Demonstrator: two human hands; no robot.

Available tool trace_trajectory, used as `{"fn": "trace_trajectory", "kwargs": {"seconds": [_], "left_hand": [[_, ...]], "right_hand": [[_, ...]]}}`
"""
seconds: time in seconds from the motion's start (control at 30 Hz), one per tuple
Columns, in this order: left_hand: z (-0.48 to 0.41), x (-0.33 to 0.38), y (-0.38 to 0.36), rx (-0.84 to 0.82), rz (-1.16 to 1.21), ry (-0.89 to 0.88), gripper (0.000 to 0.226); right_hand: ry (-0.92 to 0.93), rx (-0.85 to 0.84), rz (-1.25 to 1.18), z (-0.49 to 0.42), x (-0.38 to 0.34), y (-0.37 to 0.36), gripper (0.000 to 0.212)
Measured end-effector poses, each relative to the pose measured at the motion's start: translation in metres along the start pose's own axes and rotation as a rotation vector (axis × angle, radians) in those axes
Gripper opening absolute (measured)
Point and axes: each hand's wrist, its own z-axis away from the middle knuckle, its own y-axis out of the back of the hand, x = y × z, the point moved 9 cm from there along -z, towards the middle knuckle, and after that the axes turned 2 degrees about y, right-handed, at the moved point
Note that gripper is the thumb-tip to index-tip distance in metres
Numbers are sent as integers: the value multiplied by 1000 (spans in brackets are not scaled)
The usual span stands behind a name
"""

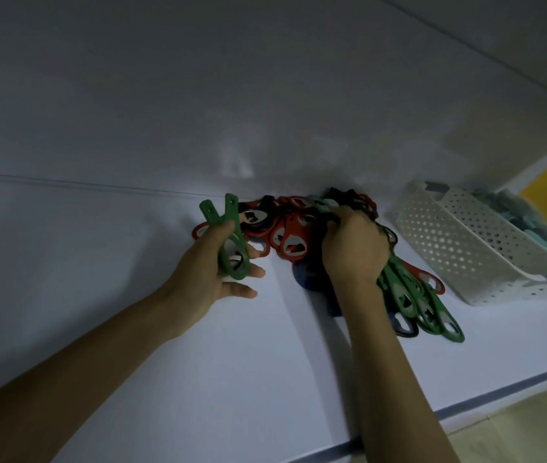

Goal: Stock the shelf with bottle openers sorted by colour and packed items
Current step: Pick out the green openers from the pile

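A heap of bottle openers lies at the back of the white shelf (132, 295): red ones (294, 238) in the middle, black ones (342, 195) behind, green ones (429, 309) fanned out to the right front, a blue one (309, 279) under my right wrist. My left hand (212, 279) holds two green openers (232, 242) between thumb and fingers, their handles pointing up and crossed. My right hand (354, 248) is curled down into the heap and grips a bunch of openers, mostly green; what lies under its palm is hidden.
A white perforated plastic basket (465, 248) stands to the right of the heap, with pale blue-green packed items (529, 225) beyond it. The shelf's front edge (465, 396) runs across the lower right. The shelf's back wall rises just behind the heap.
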Motion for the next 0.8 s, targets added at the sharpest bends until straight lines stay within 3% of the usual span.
{"fn": "trace_trajectory", "kwargs": {"seconds": [0.13, 0.27, 0.5, 0.6, 0.73, 0.8], "left_hand": [[2, 0, 1, 13, 57, 19, 34], [3, 2, 1, 11, 71, -11, 24], [0, -1, 10, 111, 157, 64, 41], [0, -2, 8, 74, 254, 64, 35], [0, 2, 10, 47, 296, 14, 23], [0, 2, 10, 60, 211, 3, 21]], "right_hand": [[231, 93, -115, 18, -42, 2, 32], [285, 120, -384, 29, -50, 9, 23], [413, -97, -394, 35, -62, -24, 32], [333, -119, -558, 34, -55, -22, 40], [161, 72, -768, 30, -35, 0, 32], [20, 58, -1036, 28, -26, 0, 27]]}}
